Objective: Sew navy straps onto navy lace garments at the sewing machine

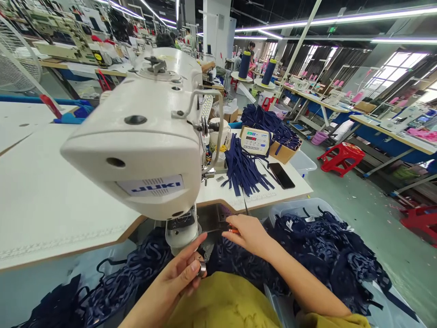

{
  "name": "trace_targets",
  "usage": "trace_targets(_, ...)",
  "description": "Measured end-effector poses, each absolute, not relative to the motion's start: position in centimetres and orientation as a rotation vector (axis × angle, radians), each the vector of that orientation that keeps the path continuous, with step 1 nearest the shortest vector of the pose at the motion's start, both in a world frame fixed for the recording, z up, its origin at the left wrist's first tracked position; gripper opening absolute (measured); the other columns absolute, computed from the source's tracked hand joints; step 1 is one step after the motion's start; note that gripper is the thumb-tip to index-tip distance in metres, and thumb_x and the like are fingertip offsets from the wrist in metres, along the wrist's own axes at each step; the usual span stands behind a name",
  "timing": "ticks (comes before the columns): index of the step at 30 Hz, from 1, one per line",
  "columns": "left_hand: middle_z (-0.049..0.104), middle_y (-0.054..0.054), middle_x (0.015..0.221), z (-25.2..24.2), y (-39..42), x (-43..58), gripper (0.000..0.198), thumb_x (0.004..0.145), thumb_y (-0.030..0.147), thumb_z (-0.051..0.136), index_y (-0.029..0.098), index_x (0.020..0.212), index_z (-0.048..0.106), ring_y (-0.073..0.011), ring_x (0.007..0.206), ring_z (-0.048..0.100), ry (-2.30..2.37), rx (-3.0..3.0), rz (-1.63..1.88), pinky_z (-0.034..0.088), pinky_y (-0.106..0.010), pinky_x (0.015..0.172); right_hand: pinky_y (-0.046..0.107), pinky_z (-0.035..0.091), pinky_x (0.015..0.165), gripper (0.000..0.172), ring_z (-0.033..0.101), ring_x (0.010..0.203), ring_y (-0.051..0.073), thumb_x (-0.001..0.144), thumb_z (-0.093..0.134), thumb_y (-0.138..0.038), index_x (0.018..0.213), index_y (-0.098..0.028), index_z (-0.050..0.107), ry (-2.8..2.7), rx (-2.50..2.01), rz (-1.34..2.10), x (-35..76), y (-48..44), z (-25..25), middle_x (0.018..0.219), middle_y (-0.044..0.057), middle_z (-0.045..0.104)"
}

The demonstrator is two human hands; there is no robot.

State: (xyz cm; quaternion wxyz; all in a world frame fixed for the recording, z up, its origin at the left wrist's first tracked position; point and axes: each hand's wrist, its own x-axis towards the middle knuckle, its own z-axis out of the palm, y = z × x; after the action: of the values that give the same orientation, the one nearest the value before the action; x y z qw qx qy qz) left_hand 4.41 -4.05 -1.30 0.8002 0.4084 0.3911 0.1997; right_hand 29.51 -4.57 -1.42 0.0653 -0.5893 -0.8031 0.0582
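My left hand (186, 269) is below the arm end of a white sewing machine (136, 132). Its thumb and curled fingers hold a small round metal part (201, 269), and the index finger points up toward the machine's lower arm (180, 234). To its right, my right hand (247, 232) is closed on a small orange-handled tool (233, 230), mostly hidden by the fingers. The tool's dark end points left, near the machine's lower arm. Dark navy fabric lies beneath both hands.
Navy straps (242, 168), a control box (255, 140) and a black phone (282, 175) lie on the white table (44, 182). Bins of navy garments (324, 246) flank my lap. A red stool (341, 157) stands at right; people are far behind.
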Motion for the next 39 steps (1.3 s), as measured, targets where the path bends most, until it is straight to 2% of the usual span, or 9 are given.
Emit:
trace_targets(6,0.050,0.002,0.087,-1.4,-3.9,5.3,0.062,0.080,0.055,0.062,0.036,0.137,0.043,-0.0087,0.066,0.042,0.837,0.846,0.457,0.033,-0.023,0.059,0.030,0.035,0.065,0.033,0.056,0.072,0.017,0.097,0.044,-0.049,0.098,-0.019,0.057,-2.406,-1.470,0.042,29.5,-6.7,-0.8,0.079,0.001,0.064)
trace_targets(12,0.048,0.002,0.092,-1.6,-4.1,5.4,0.057,0.084,0.054,0.058,0.036,0.135,0.044,-0.0107,0.073,0.043,0.914,0.917,0.522,0.034,-0.024,0.062,0.029,0.036,0.064,0.030,0.060,0.074,0.015,0.097,0.046,-0.047,0.104,-0.019,0.057,-2.426,-1.417,0.206,28.9,-7.6,0.8,0.079,0.000,0.066)
trace_targets(16,0.047,0.003,0.087,-2.0,-4.1,5.6,0.059,0.083,0.054,0.059,0.034,0.136,0.043,-0.0098,0.066,0.039,0.927,1.008,0.522,0.031,-0.024,0.059,0.028,0.037,0.061,0.027,0.064,0.071,0.015,0.096,0.048,-0.045,0.099,-0.020,0.057,-2.498,-1.460,0.200,28.1,-7.7,0.9,0.079,0.000,0.068)
trace_targets(23,0.049,0.003,0.088,-2.1,-4.3,5.5,0.058,0.084,0.051,0.058,0.032,0.137,0.042,-0.0097,0.065,0.040,0.917,1.099,0.510,0.033,-0.024,0.058,0.026,0.035,0.056,0.020,0.065,0.070,0.013,0.095,0.052,-0.040,0.090,-0.022,0.057,-2.510,-1.482,0.175,27.9,-6.8,-0.4,0.078,-0.002,0.069)
trace_targets(28,0.050,0.002,0.090,-2.2,-4.3,5.3,0.053,0.086,0.049,0.057,0.032,0.134,0.044,-0.0087,0.067,0.044,0.918,1.099,0.548,0.035,-0.023,0.057,0.023,0.039,0.063,0.020,0.067,0.078,0.015,0.096,0.050,-0.040,0.094,-0.022,0.059,-2.290,-1.797,0.216,30.2,-5.2,-1.1,0.085,0.000,0.070)
trace_targets(33,0.056,0.000,0.092,-1.8,-4.6,5.3,0.045,0.086,0.050,0.057,0.026,0.123,0.052,-0.0093,0.065,0.051,0.906,1.103,0.589,0.042,-0.024,0.058,0.035,0.044,0.073,0.017,0.064,0.085,0.027,0.091,0.060,-0.026,0.102,-0.012,0.062,-2.056,-2.025,0.136,33.2,-1.4,-2.6,0.091,0.014,0.068)
trace_targets(36,0.058,0.000,0.089,-1.3,-4.9,5.3,0.042,0.084,0.051,0.059,0.024,0.116,0.055,-0.0100,0.066,0.054,0.923,1.111,0.610,0.044,-0.024,0.058,0.046,0.040,0.092,0.036,0.056,0.108,0.034,0.087,0.065,-0.019,0.121,-0.009,0.056,-1.922,-2.019,0.116,33.4,-0.4,-2.7,0.117,0.023,0.060)
trace_targets(37,0.058,0.000,0.089,-1.2,-4.9,5.3,0.043,0.083,0.052,0.060,0.024,0.116,0.055,-0.0101,0.066,0.054,0.935,1.114,0.625,0.045,-0.024,0.058,0.047,0.039,0.095,0.037,0.054,0.112,0.033,0.088,0.063,-0.020,0.123,-0.011,0.056,-1.892,-1.988,0.136,32.9,-0.7,-2.5,0.121,0.022,0.058)
trace_targets(39,0.059,0.000,0.088,-1.2,-4.8,5.4,0.047,0.081,0.053,0.062,0.023,0.116,0.054,-0.0107,0.067,0.055,0.966,1.121,0.660,0.047,-0.024,0.059,0.040,0.043,0.093,0.024,0.058,0.106,0.026,0.092,0.058,-0.026,0.113,-0.015,0.062,-1.884,-1.888,0.239,31.1,-2.2,-2.0,0.112,0.014,0.064)
